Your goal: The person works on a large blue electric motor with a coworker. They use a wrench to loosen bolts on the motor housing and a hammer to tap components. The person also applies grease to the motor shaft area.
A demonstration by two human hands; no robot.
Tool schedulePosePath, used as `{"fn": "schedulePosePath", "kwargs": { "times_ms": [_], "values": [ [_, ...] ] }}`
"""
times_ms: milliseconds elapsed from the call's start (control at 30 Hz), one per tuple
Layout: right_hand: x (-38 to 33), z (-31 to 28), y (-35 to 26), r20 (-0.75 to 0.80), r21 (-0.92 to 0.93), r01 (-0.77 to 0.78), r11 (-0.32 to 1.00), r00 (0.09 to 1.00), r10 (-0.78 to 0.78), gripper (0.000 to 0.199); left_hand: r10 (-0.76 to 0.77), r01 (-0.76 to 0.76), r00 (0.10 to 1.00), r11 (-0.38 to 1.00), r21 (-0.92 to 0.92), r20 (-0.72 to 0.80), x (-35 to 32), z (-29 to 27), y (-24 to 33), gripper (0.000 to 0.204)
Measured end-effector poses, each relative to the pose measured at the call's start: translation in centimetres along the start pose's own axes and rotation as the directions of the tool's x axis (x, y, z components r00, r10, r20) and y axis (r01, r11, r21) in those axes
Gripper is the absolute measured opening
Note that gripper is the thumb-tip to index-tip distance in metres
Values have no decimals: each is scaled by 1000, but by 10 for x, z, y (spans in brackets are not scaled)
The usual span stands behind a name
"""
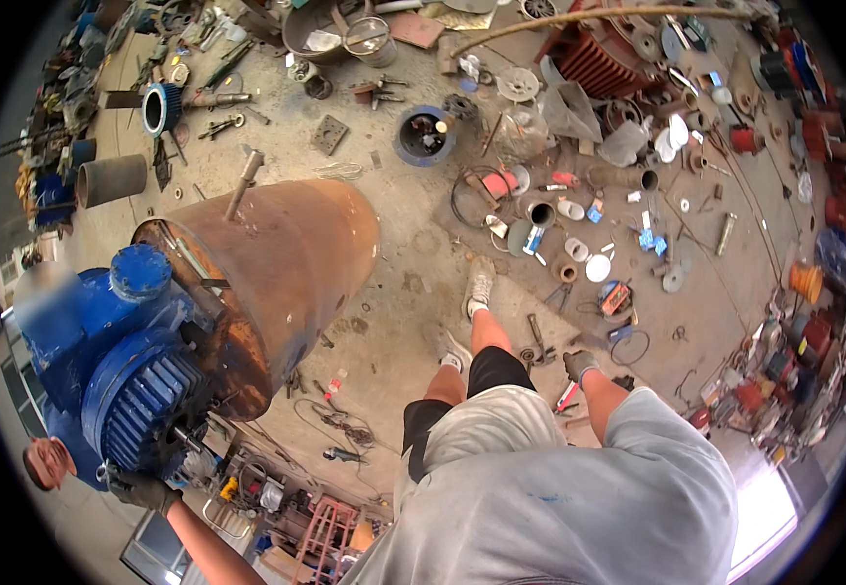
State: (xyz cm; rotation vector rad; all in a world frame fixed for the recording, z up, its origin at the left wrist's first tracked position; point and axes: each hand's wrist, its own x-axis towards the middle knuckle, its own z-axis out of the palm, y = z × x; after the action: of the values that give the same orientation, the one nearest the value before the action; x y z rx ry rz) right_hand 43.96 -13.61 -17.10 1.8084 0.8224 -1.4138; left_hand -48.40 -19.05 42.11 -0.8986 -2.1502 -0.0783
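Observation:
A big blue electric motor (145, 400) with cooling fins stands at the left against a rusty steel drum (286, 263). My left hand (145, 490), in a dark work glove, is at the motor's near end. Its fingers are curled around a small shiny metal piece at the motor's edge, too small to name. The motor shaft (189, 439) sticks out just above that hand. Away from the motor, my right hand (581, 364), also gloved, hangs beside my leg with loose fingers and nothing visible in it. A red and white tool (566, 397) lies on the floor below it.
Scattered parts cover the floor ahead and right, among them a blue-rimmed bowl (424, 136), a finned red motor housing (603, 58) and short pipes (628, 177). Cables (340, 421) and an angle grinder (343, 454) lie near the drum. A red metal frame (325, 531) stands lower left.

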Motion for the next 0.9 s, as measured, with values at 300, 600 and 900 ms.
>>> {"fn": "schedulePosePath", "kwargs": {
  "times_ms": [300, 600, 900],
  "values": [
    [-64, -41, -52, -61, 74, -36, 997, 997, 40, 40, 44, -42, 999, 995, -89, 19, 14, 11, 17, 44],
    [-68, -61, -74, 47, 329, -32, 944, 999, 17, 33, 35, -35, 999, 999, -13, -36, 10, 9, 37, 37],
    [-69, -55, -91, 42, 301, -7, 954, 999, -6, 34, 38, -40, 993, 999, -20, -115, 10, 2, 56, 35]
  ]
}}
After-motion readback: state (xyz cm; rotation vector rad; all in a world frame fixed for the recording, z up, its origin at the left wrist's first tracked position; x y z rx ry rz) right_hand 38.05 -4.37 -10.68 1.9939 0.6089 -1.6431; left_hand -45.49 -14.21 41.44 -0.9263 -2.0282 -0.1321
